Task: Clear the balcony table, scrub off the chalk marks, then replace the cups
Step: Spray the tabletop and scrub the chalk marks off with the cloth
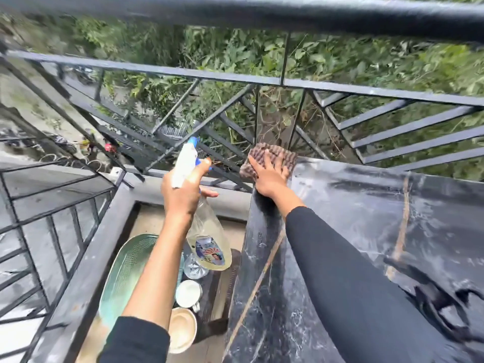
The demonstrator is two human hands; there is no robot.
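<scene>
The black marble balcony table fills the right half of the view, smeared with pale wet streaks. My right hand presses flat on a brown checked cloth at the table's far left corner. My left hand grips the neck of a clear spray bottle with a white and blue head, held in the air left of the table. Below it, on a low dark surface, stand a white cup, a beige cup and a clear glass.
A teal oval tray lies on the floor beside the cups. Black metal railing runs close along the far side and the left side. Green bushes lie beyond it.
</scene>
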